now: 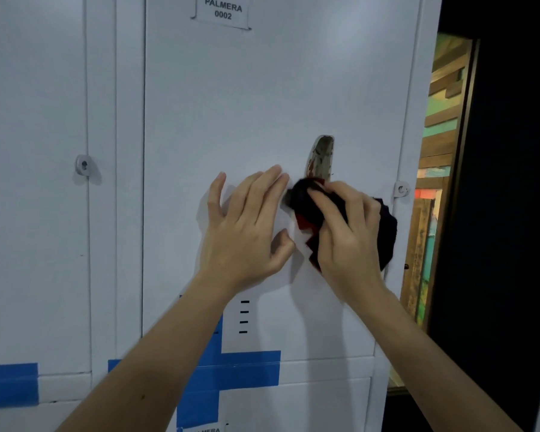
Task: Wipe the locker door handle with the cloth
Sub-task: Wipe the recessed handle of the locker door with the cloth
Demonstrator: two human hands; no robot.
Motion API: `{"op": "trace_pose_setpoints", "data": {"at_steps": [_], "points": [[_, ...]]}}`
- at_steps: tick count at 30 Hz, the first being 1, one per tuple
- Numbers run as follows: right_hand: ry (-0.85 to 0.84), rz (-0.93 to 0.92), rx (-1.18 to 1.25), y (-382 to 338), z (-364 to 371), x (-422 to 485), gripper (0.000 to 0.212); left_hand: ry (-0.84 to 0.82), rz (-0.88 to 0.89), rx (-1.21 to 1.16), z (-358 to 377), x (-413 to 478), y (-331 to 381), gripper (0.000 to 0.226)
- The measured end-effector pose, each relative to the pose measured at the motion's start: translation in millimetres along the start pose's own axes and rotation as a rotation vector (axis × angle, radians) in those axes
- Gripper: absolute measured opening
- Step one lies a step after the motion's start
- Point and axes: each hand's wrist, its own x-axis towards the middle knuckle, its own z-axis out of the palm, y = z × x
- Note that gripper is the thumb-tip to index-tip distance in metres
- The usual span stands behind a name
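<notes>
A worn metal handle point(321, 159) stands upright on the white locker door point(262, 88); its lower part is hidden. My right hand point(345, 232) grips a dark cloth point(306, 204) with red patches and presses it against the bottom of the handle. Cloth also bulges out behind this hand on the right. My left hand point(247, 227) lies flat on the door just left of the cloth, fingers straight and spread, fingertips close to the cloth.
A label reading PALMERA 0002 point(222, 11) is at the door's top. Lock tabs point(401, 189) sit at the door's right edge and on the neighbouring locker point(83, 165). Blue tape point(247, 367) crosses the lower doors. A dark doorway point(496, 213) lies to the right.
</notes>
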Motion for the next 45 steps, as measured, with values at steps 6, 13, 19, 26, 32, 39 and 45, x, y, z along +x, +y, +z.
{"op": "trace_pose_setpoints", "data": {"at_steps": [6, 13, 19, 26, 32, 39, 45], "points": [[-0.036, -0.099, -0.024, 8, -8, -24, 0.047, 0.003, -0.002, -0.013, 0, 0, 1, 0.062], [0.004, 0.004, -0.014, -1, 2, 2, 0.039, 0.001, -0.003, -0.007, 0, 0, 1, 0.064], [-0.057, -0.113, -0.004, 11, -12, -24, 0.044, 0.006, -0.004, -0.014, 0, 0, 1, 0.062], [-0.009, 0.011, 0.001, -3, 0, -1, 0.041, 0.015, -0.002, -0.005, 1, 0, 0, 0.063], [-0.054, -0.100, 0.010, 10, -11, -23, 0.043, 0.016, 0.001, -0.004, 0, 0, 1, 0.062], [-0.010, -0.028, 0.000, 0, 0, -6, 0.038, 0.006, 0.001, -0.002, 0, -1, 1, 0.063], [-0.067, -0.175, -0.013, 28, -14, -25, 0.028, 0.007, 0.001, -0.004, 0, -1, 1, 0.064]]}}
